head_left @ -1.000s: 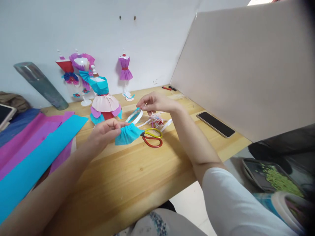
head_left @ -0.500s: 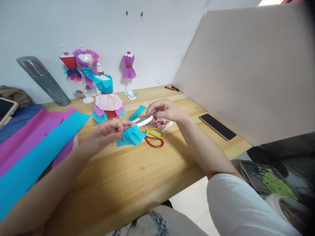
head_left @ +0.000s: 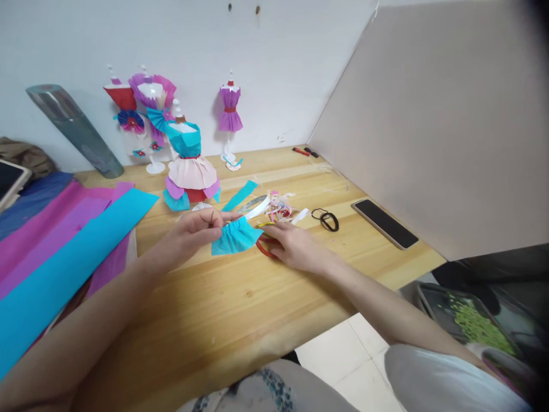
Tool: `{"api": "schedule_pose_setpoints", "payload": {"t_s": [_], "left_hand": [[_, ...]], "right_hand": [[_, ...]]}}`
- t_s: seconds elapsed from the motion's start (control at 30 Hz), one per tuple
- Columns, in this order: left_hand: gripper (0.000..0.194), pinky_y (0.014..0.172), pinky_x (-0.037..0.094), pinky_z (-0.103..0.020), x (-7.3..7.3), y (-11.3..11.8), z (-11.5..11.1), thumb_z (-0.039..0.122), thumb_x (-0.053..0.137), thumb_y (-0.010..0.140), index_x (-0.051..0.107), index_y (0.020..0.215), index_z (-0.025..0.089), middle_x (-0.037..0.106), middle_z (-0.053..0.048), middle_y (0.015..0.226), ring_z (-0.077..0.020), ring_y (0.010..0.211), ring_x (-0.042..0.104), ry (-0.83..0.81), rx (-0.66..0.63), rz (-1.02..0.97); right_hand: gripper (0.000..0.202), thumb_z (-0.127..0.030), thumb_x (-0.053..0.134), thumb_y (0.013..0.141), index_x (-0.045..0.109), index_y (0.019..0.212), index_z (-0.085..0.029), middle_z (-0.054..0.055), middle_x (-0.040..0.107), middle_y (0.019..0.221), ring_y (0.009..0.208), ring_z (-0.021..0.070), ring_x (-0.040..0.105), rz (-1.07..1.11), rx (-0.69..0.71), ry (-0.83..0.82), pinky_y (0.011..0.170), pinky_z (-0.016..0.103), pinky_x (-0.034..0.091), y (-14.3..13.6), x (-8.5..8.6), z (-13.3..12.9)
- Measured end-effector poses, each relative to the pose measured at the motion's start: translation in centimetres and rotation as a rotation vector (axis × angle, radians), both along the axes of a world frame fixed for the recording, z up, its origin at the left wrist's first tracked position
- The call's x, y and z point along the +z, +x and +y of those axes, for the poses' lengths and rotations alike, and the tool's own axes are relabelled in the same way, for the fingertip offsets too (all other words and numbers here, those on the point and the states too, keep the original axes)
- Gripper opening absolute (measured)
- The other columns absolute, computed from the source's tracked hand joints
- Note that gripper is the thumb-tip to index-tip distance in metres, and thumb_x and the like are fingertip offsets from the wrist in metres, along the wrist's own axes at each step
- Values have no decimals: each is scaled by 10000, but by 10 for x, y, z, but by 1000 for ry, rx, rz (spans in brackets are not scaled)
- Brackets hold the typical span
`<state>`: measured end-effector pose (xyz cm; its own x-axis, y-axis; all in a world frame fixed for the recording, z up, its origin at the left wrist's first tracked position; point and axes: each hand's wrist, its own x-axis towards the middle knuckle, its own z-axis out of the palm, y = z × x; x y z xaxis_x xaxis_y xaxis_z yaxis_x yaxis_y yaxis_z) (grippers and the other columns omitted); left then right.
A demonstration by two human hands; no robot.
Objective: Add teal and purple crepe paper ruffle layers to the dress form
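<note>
My left hand (head_left: 201,227) pinches a gathered piece of blue crepe paper (head_left: 235,237) above the table. A white strip (head_left: 259,208), which looks like tape, sticks out from the top edge of the paper and curves up to the right. My right hand (head_left: 295,245) lies low over the scissors, its fingers closed around their handles. One handle loop is yellow, the other red (head_left: 263,249); the blades are hidden behind the blue paper. Behind both hands are a narrow blue paper strip (head_left: 239,196) and a tangle of scraps (head_left: 281,206).
Small dress forms in paper outfits, one in a blue and pink dress (head_left: 191,154), stand along the wall. Coloured paper sheets (head_left: 81,252) cover the left side. A bottle (head_left: 77,131) leans at the back left. Right of the scraps lie black hair ties (head_left: 329,221) and a phone (head_left: 384,223).
My right hand has let go of the white strip and moved down onto the scissors' handles. My left hand still holds the blue paper, now slightly further right in view.
</note>
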<state>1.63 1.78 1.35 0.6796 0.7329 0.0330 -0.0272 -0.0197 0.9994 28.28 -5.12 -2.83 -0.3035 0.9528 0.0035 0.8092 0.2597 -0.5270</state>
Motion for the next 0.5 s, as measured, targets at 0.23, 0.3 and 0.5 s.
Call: {"api": "schedule_pose_setpoints", "payload": {"t_s": [0.23, 0.3, 0.5], "left_hand": [[271, 926, 457, -379, 0, 1, 0, 371, 742, 779, 572, 668, 192, 738, -81, 965, -263, 1058, 651, -37, 5, -28], [279, 896, 461, -368, -1, 2, 1, 374, 737, 783, 571, 658, 188, 735, -84, 980, -244, 990, 662, -35, -1, -20], [277, 820, 451, -337, -3, 4, 4, 380, 738, 759, 564, 654, 192, 710, -63, 902, -234, 946, 653, -74, 34, -18]], "right_hand": [[649, -64, 519, 759, 507, 1402, -151, 139, 659, 1023, 850, 240, 621, -73, -52, -148, 745, 339, 479, -2, 7, -5], [618, -86, 536, 733, 525, 1341, -193, 47, 634, 877, 735, 184, 569, 150, -58, -263, 658, 287, 442, 6, 8, -11], [542, -276, 721, 761, 482, 1247, -242, 2, 538, 855, 675, 137, 491, 786, -25, -549, 570, 251, 394, 30, -1, -42]]}}
